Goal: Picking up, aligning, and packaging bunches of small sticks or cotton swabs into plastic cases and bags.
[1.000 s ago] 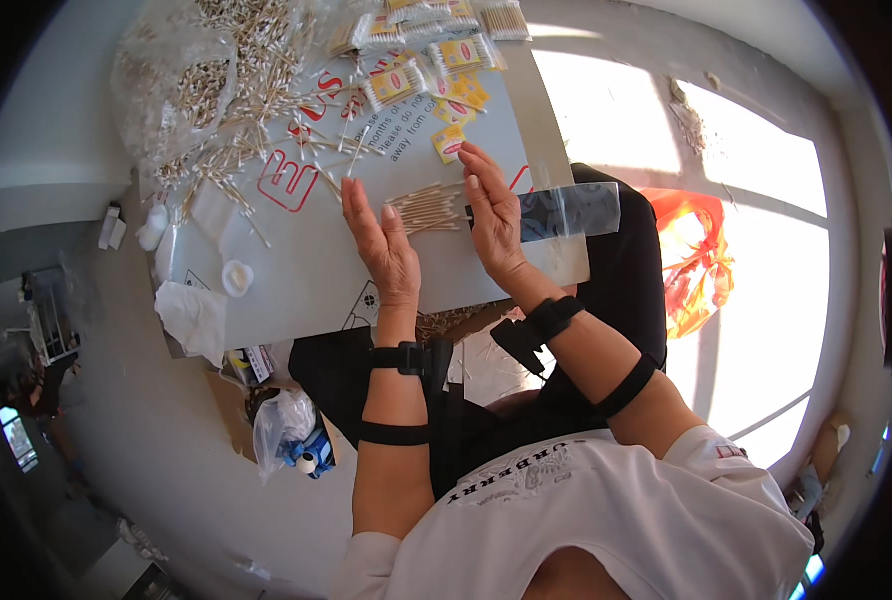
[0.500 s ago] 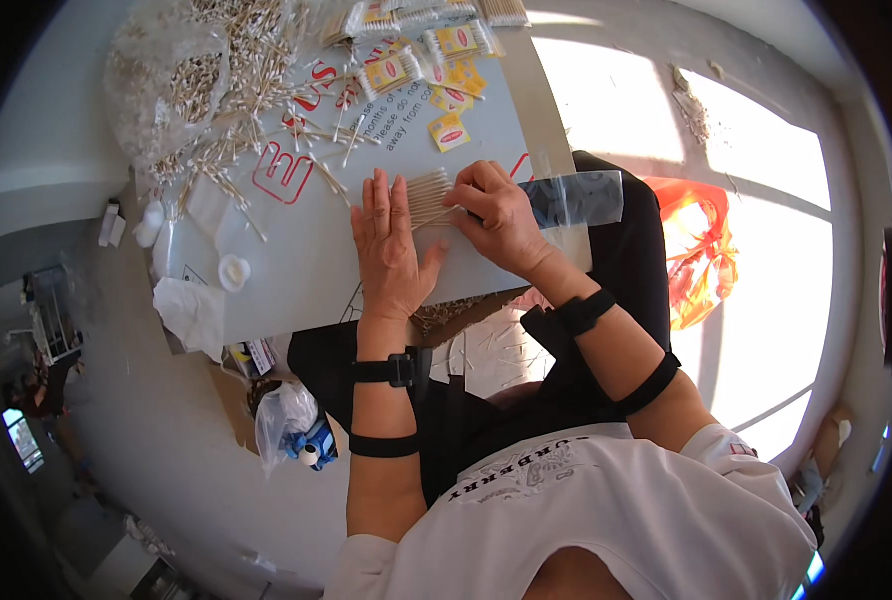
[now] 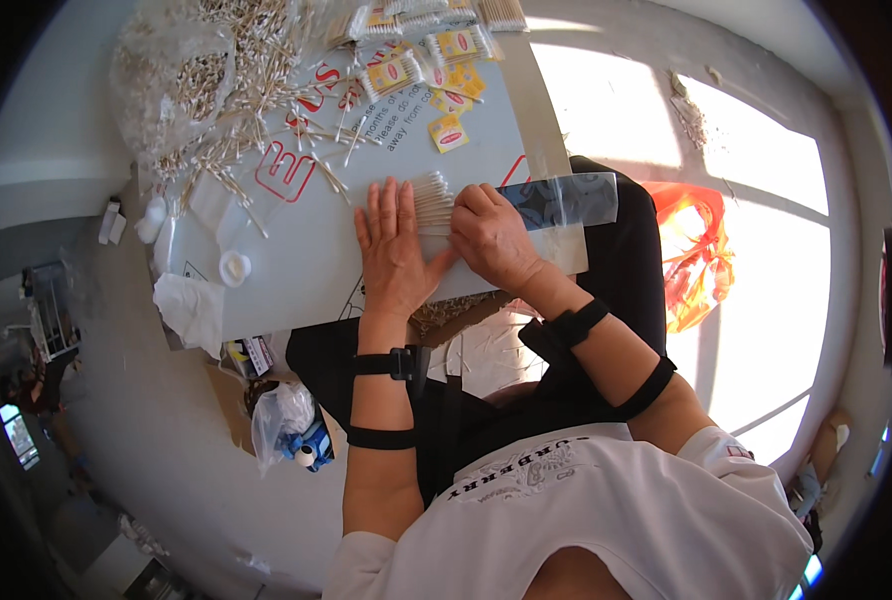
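Observation:
A row of cotton swabs (image 3: 433, 203) lies side by side on the grey printed tabletop sheet, between my hands. My left hand (image 3: 399, 250) rests at the left ends of the row, fingers stretched out and thumb pointing toward my right hand. At the right ends of the swabs, my right hand (image 3: 498, 236) is closed with fingers curled down; what sits in its fingertips, if anything, is hidden. Beside it, a clear plastic sleeve (image 3: 591, 197) sticks out past the table's right edge.
A big heap of loose cotton swabs (image 3: 191, 80) in clear plastic spreads over the far left. Filled swab packs (image 3: 394, 75) and yellow cards (image 3: 448, 132) lie at the back. White tissue (image 3: 188, 308) hangs at the left edge. An orange-red bag (image 3: 694, 255) stands on the floor at right.
My left hand has turned flatter, its thumb now nearer my right hand. The right hand has shifted slightly down, its fingers curled further over the swab ends.

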Available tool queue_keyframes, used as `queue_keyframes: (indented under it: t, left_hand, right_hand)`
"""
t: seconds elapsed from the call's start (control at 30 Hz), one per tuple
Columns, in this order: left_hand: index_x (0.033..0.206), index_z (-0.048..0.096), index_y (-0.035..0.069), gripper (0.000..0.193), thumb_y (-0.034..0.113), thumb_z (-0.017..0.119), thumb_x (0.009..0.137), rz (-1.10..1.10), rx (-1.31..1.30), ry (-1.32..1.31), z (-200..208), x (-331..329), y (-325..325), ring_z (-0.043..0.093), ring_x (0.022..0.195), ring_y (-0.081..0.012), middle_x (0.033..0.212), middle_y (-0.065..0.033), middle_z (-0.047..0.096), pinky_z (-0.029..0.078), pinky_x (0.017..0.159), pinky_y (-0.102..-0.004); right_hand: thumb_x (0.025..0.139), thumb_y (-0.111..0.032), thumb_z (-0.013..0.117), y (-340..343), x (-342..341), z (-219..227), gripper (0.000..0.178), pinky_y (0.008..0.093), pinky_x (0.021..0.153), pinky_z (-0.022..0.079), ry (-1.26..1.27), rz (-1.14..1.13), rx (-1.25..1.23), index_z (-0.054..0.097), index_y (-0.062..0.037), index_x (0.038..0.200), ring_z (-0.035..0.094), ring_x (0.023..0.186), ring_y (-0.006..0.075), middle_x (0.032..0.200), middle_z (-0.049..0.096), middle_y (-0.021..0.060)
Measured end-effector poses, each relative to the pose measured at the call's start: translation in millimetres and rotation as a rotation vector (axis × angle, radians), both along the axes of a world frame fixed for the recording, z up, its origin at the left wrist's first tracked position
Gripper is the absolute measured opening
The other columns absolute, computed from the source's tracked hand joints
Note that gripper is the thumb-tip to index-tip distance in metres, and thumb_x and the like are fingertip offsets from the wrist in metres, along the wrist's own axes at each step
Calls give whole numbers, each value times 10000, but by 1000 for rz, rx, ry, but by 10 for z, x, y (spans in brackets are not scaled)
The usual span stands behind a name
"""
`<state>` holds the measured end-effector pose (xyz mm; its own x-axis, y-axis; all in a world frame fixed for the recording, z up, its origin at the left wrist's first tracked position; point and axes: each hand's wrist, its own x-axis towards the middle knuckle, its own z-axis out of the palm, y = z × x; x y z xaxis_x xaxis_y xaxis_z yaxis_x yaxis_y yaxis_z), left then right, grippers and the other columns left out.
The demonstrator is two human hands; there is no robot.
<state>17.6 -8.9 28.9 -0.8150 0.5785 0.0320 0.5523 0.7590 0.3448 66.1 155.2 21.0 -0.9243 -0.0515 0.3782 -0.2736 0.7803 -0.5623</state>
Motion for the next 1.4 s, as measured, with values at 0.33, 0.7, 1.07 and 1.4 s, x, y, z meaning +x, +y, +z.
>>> queue_keyframes:
  t: [0.33, 0.7, 1.07, 1.4]
  left_hand:
    - [1487, 269, 7, 817, 293, 679, 841, -79, 34, -14, -34, 61, 109, 192, 1457, -353, 1552, -194, 243, 139, 1186, -504]
    - [1482, 288, 7, 544, 305, 404, 1043, 318, 1084, -220, -283, -113, 281, 240, 1444, -299, 1552, -173, 259, 224, 1169, -415]
    - [1505, 245, 20, 849, 490, 588, 888, 18, 17, 59, -3, 263, 44, 184, 1463, -356, 1575, -183, 213, 120, 1177, -542]
    - [1507, 236, 28, 906, 502, 631, 843, 43, -39, 70, -103, 318, 60, 179, 1473, -316, 1584, -171, 200, 119, 1170, -569]
  right_hand:
    - [908, 7, 559, -88, 51, -131, 366, 340, 1072, 381, -18, -233, -724, 526, 1, 1272, 453, 1309, 281, 1431, 428, 144]
    - [1022, -99, 451, -324, -193, -219, 344, 305, 1107, 334, 41, -231, -933, 505, 10, 1343, 408, 1340, 197, 1479, 410, 121]
    - [828, -4, 659, 24, 105, -47, 106, 313, 692, 484, -87, -304, -576, 653, -21, 933, 602, 797, 189, 899, 586, 73]
    - [717, -46, 710, 71, 129, -89, 115, 387, 666, 502, 81, -164, -193, 652, -63, 815, 586, 776, 282, 808, 554, 81]
